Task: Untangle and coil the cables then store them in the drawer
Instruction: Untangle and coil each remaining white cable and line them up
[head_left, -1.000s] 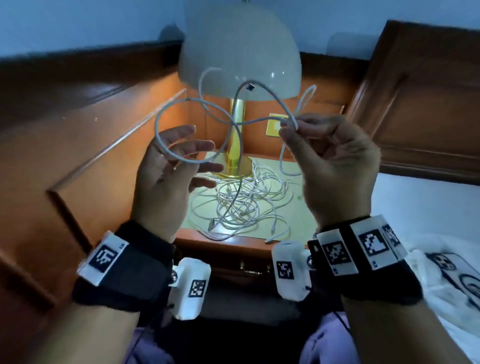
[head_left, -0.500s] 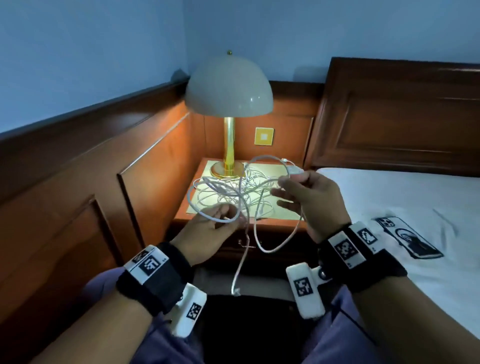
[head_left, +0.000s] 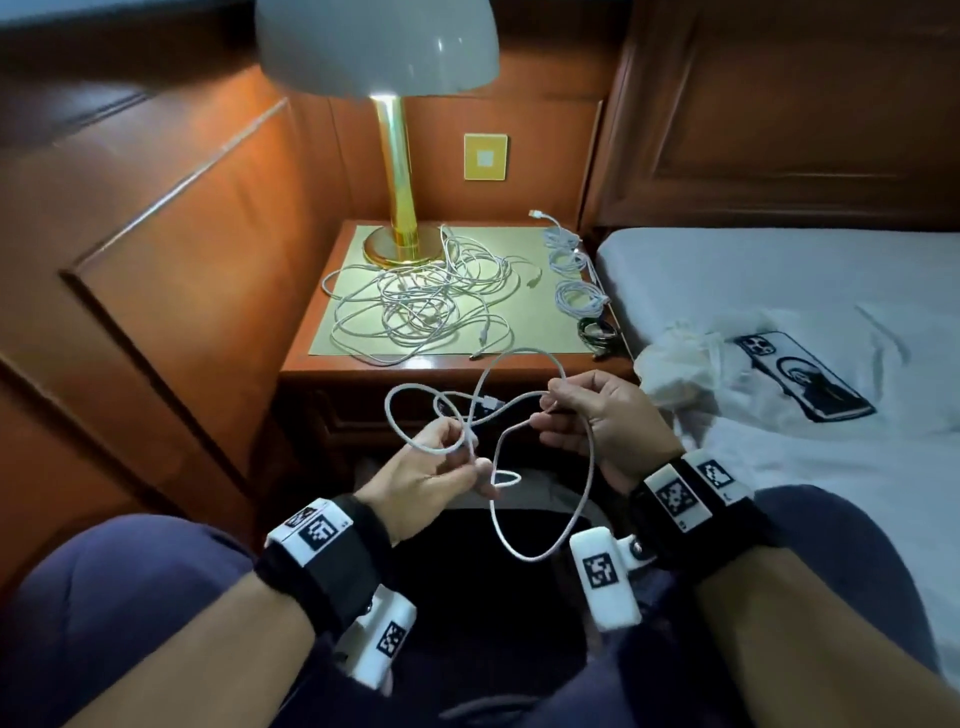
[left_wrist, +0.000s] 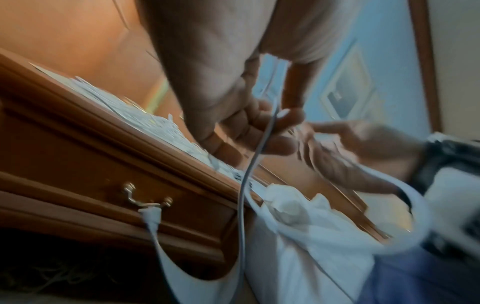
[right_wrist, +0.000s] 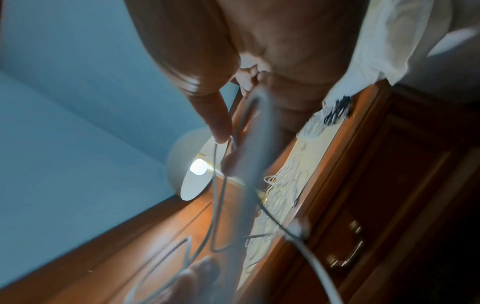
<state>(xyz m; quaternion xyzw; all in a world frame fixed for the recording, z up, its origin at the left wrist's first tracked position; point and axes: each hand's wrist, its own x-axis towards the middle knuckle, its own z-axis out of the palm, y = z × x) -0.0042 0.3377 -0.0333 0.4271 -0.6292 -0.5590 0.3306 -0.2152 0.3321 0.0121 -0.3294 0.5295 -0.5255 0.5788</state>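
Note:
A white cable (head_left: 589, 467) is held in loose loops above my lap, in front of the shut nightstand drawer (head_left: 363, 415). My left hand (head_left: 457, 452) pinches a small loop of it where strands cross. My right hand (head_left: 545, 415) pinches the cable a little higher to the right; one long loop hangs between my wrists. In the left wrist view the cable (left_wrist: 242, 185) runs down from my fingers (left_wrist: 275, 142), and its plug (left_wrist: 150, 214) dangles by the drawer handle (left_wrist: 145, 198). A tangle of white cables (head_left: 415, 301) lies on the nightstand top.
A lamp (head_left: 397, 208) stands at the back of the nightstand (head_left: 311, 358). Two white coils (head_left: 576, 299) and a dark coil (head_left: 597, 330) lie along its right edge. On the bed (head_left: 779, 270) to the right lie a phone (head_left: 805, 376) and a crumpled white bag (head_left: 675, 364).
Both hands have come down with the cable from in front of the lampshade to below the nightstand's front edge. The cable's loops have shifted, and a long loop now hangs low.

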